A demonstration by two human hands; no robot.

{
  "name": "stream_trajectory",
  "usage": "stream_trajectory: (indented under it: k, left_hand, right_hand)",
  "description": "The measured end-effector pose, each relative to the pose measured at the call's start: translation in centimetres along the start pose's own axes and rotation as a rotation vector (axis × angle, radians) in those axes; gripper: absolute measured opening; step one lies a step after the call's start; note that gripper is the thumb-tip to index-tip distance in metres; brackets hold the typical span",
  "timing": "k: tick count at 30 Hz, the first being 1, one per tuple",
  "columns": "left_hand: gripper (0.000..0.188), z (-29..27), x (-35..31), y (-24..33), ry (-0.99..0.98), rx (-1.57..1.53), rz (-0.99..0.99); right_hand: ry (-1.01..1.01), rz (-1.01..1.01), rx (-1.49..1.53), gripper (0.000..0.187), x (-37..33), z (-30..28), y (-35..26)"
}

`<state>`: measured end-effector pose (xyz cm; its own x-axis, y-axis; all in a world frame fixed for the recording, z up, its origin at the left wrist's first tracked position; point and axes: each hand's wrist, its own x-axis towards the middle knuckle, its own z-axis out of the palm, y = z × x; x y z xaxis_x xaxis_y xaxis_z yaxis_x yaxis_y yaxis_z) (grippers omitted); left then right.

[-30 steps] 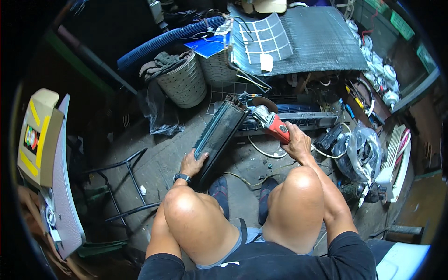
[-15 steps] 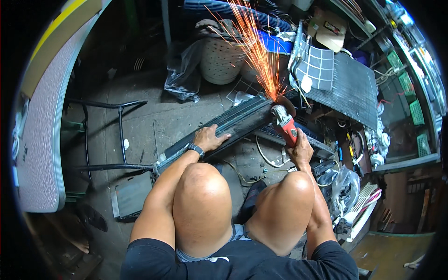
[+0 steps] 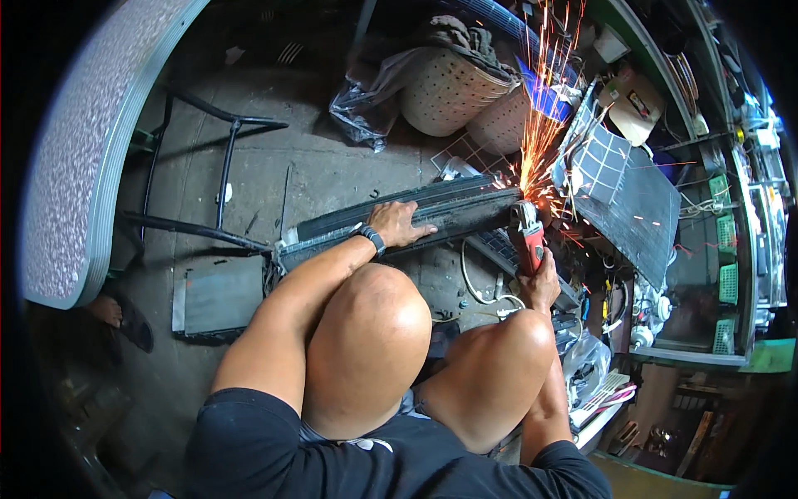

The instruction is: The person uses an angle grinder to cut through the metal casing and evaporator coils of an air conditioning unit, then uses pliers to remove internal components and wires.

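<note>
A long dark metal piece with ridges along its length [image 3: 453,218] lies aslant in front of my knees. My left hand [image 3: 397,223] rests flat on its top, thumb stretched out to the right and fingers extended. At the piece's right end my right hand [image 3: 540,279] is closed around a red angle grinder [image 3: 529,241] with a grey metal head. The disc is at that end and is partly hidden by glare. A stream of orange sparks [image 3: 539,141] flies up and away from there.
Beyond the piece stand a pale perforated basket [image 3: 453,91] and a clear plastic bag [image 3: 366,116]. At right are a dark finned panel [image 3: 636,220] and shelving with green baskets [image 3: 726,233]. A black metal frame [image 3: 224,175] and a flat grey panel [image 3: 218,295] lie left.
The whole view has shifted and turned. The sparks rise more steeply, and some now scatter to the right. My left hand stays on the metal piece; my right keeps hold of the angle grinder.
</note>
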<state>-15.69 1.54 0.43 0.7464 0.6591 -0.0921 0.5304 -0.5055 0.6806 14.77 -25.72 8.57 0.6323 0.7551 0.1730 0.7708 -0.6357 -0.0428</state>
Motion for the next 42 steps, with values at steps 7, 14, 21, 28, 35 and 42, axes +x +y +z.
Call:
stream_trajectory:
  k: [7,14,21,28,35,42]
  left_hand:
    - [0.08,0.3,-0.3,-0.6,0.005,0.02,0.013]
    - [0.08,0.7,-0.5,-0.8,0.032,0.043,0.021]
    - [0.08,1.2,-0.2,-0.9,0.042,0.059,0.037]
    - [0.081,1.1,-0.2,-0.6,0.03,0.046,0.024]
    - [0.08,1.7,-0.2,-1.0,0.064,0.049,0.045]
    - [0.078,1.9,-0.2,-1.3,0.085,0.07,0.053]
  right_hand:
    - [-0.034,-0.014,-0.046,0.095,0.3,0.2,0.1]
    - [-0.031,0.001,-0.061,0.098,0.1,0.3,-0.1]
    - [-0.013,-0.014,-0.052,0.094,0.1,0.2,0.1]
    - [0.02,-0.021,-0.043,0.09,0.0,0.0,-0.1]
    - [-0.063,0.038,-0.062,0.094,0.3,-0.1,-0.2]
    - [-0.054,0.046,-0.054,0.098,0.2,-0.3,-0.5]
